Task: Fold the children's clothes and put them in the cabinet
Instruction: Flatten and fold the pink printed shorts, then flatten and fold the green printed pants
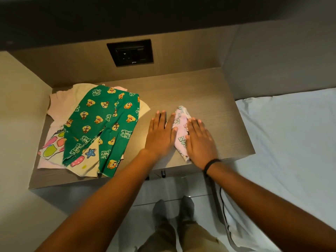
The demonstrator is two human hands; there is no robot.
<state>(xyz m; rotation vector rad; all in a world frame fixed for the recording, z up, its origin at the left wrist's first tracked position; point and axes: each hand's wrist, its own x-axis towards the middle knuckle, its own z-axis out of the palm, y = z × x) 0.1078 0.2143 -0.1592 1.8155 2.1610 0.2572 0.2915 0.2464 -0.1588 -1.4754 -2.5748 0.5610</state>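
Both hands lie flat, fingers straight: left hand (160,133) and right hand (199,140) press the folded pink garment (181,128) between them on the desk (218,106), its long axis running away from the person.

On the table (209,88), the pile of clothes (91,128) lies at the left. The folded garment (181,128) lies right of it, under both hands. The bed (291,142) stands right of the table.

Green trousers (101,128): "Chip Dale" repeated; pink garment (181,131) lettering probably unreadable.
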